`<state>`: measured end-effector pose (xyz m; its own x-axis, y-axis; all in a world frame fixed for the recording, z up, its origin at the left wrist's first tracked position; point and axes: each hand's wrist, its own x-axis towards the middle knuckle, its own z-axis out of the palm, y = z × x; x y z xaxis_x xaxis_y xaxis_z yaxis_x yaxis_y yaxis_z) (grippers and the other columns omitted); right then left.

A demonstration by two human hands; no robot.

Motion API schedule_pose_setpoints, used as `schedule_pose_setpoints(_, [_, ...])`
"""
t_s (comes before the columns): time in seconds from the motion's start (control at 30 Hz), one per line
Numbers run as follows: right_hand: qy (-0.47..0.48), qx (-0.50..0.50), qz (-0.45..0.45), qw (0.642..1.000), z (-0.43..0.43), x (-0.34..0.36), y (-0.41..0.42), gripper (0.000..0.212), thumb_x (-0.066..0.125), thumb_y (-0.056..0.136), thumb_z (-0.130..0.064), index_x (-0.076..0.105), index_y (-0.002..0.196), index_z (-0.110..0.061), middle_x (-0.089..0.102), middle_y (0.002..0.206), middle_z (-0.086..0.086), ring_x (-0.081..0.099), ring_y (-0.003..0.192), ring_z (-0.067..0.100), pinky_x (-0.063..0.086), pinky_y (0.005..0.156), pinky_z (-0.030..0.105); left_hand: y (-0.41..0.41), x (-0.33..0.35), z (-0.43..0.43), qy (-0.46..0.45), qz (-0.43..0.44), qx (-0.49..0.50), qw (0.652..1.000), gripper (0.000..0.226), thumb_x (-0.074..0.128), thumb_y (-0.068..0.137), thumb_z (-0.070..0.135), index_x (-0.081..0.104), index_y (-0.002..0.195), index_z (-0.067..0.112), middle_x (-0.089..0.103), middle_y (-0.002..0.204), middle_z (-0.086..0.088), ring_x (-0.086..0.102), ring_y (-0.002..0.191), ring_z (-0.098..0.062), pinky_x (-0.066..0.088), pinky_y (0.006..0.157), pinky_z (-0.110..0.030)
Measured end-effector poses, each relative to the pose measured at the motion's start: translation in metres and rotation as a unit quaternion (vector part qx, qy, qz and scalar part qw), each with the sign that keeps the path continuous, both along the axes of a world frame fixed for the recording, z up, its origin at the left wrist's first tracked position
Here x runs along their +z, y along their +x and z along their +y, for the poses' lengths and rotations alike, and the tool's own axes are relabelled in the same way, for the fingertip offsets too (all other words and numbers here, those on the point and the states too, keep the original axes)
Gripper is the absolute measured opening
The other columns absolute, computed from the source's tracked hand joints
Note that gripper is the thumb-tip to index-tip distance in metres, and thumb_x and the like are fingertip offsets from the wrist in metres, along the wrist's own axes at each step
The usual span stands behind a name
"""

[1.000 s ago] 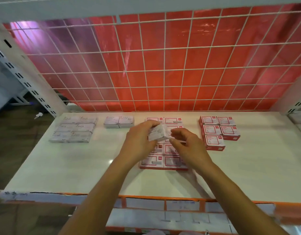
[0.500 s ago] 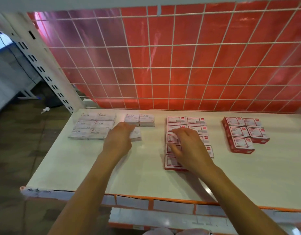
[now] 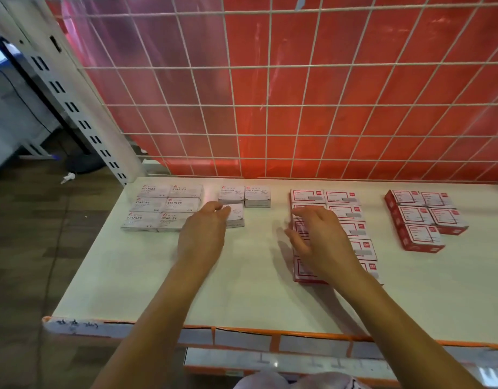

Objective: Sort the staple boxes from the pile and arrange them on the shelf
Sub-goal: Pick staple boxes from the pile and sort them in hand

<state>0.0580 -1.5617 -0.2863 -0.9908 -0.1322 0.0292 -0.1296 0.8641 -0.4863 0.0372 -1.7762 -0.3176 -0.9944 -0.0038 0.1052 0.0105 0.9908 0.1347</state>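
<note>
On the white shelf [image 3: 135, 279] lie four groups of boxes. Far left is a block of white STAPLES boxes [image 3: 163, 206]. Beside it stand two white paper-clip boxes [image 3: 244, 195], with a third small white box [image 3: 237, 217] just in front of them. My left hand [image 3: 203, 234] rests with relaxed fingers against that third box's left side. My right hand [image 3: 318, 237] hovers, fingers spread, over a two-column layout of red-and-white boxes [image 3: 343, 211] and hides part of it. A stack of red boxes [image 3: 421, 220] sits at the right.
A white wire grid [image 3: 270, 108] over a red sheet closes the shelf's back. A perforated white upright [image 3: 74, 108] stands at the left rear corner. The shelf's orange-trimmed front edge [image 3: 242, 332] is near me; another shelf shows below it.
My left hand carried the small white box from above the middle group to the left and set it down in front of the two paper-clip boxes. My right hand let go and sank over the red-and-white boxes.
</note>
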Motion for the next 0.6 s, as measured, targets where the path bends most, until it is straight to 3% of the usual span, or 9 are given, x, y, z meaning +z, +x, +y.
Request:
schedule_pose_setpoints(0.33, [0.038,0.000,0.010,0.999,-0.0038,-0.0031,-0.0040,0.042,0.055,0.092,-0.035,0.051,0.130,-0.018,0.051,0.135,0.002,0.040,0.124,0.021,0.032,0.104,0.031,-0.0018,0.0013,-0.0013,0.037,0.021,-0.014,0.999,0.037,0.052,0.094,0.011,0.058,0.130,0.017,0.054,0.136,0.003,0.059,0.113,-0.025,0.049,0.086,-0.036])
schedule_pose_setpoints(0.6, [0.091,0.004,-0.006,0.996,-0.0029,-0.0053,-0.0042,0.048,0.049,0.094,-0.039,0.044,0.137,-0.021,0.039,0.146,0.001,0.032,0.134,0.021,0.022,0.113,0.033,-0.0042,-0.0001,-0.0003,0.038,0.041,-0.020,0.998,0.037,0.057,0.089,0.003,0.063,0.124,0.014,0.060,0.129,-0.001,0.063,0.106,-0.027,0.052,0.082,-0.038])
